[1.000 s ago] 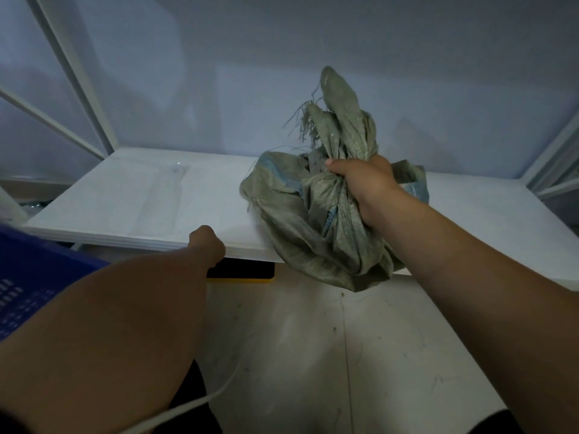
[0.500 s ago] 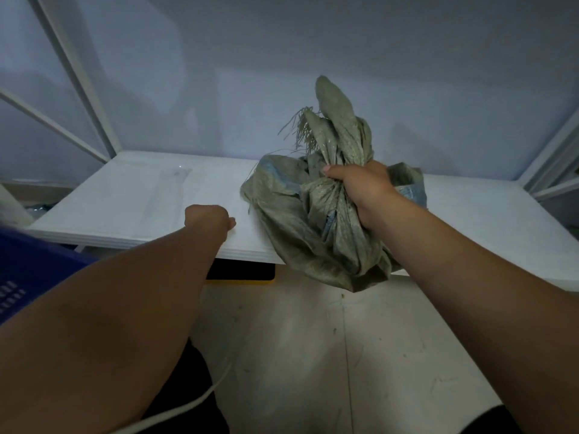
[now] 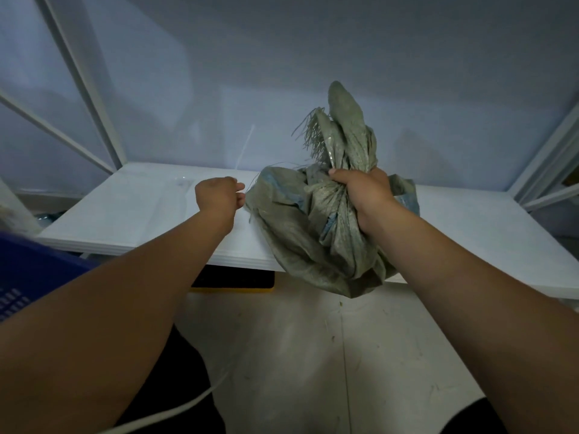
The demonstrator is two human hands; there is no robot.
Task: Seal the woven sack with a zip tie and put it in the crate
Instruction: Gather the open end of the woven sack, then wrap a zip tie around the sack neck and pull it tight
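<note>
Nearest me, a white cable [image 3: 188, 407] curled across my dark lap, and the pale floor [image 3: 313, 355] ran out ahead between my two forearms. Off to my left, the corner of the blue crate [image 3: 34, 277] poked in, blurred, and the sack was not in it. Next up, the near edge of the white table [image 3: 141, 214], with a black, yellow-edged slab [image 3: 233, 281] tucked just under it.

And there was the sack [image 3: 307, 245], grey-green and crumpled, at that near edge, its belly sagging down past the tabletop toward the floor. My right hand [image 3: 363, 195] was clamped hard round its gathered neck, fingers wrapped tight, with the loose top and frayed threads [image 3: 308, 133] sprouting up above my fist.

My left hand [image 3: 217, 195] sat apart from the right one, over the table just beside the sack's left side. I couldn't tell whether it touched the cloth. Its fingers were curled in, pinching the zip tie [image 3: 246, 145], which stood up thin, white and blurred above my knuckles. It was not round the neck yet.

Behind it all were the slanting white frame bars [image 3: 91, 89] on the left and a plain bluish wall [image 3: 313, 57].
</note>
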